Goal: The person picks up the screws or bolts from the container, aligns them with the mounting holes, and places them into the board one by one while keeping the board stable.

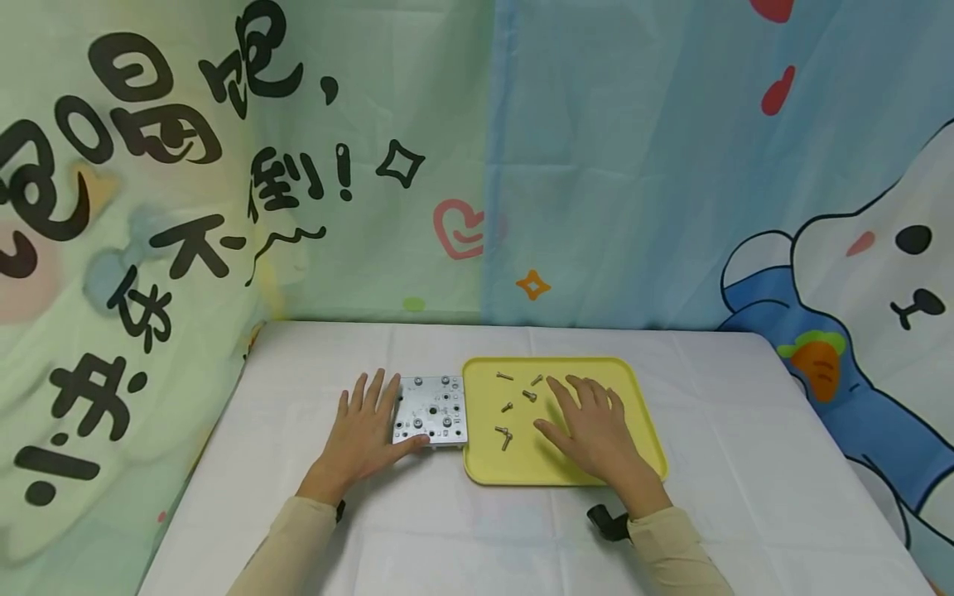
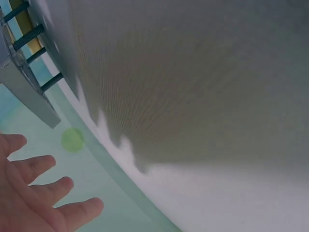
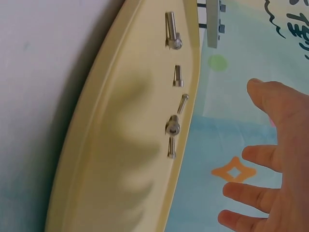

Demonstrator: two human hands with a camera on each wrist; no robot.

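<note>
**Sleeves (image 1: 286, 546) foremost; plate (image 1: 440, 403) and tray (image 1: 551, 473) beyond**

Two pale sleeves enter from the near side of the table (image 1: 477, 546), which is covered in white cloth. The left hand (image 1: 358, 439) lies at the left side of the plate, fingers extended and somewhat spread, nothing gripped. Its thumb reaches along the plate's near edge; contact cannot be confirmed.

The plate is silver, with holes and bolt heads on its upper face. The left wrist view shows dark rods (image 2: 28, 37) projecting from its underside. It sits just beside the left rim of the yellow tray; whether the two touch cannot be determined.

The right hand (image 1: 596, 426) is over the right part of the tray, thumb set apart, fingers spread, holding nothing. Several small metal screws (image 1: 529, 396) lie scattered in the tray's left half, two of them close together toward the near side.

Printed curtains (image 1: 373, 281) hang behind the table.
</note>
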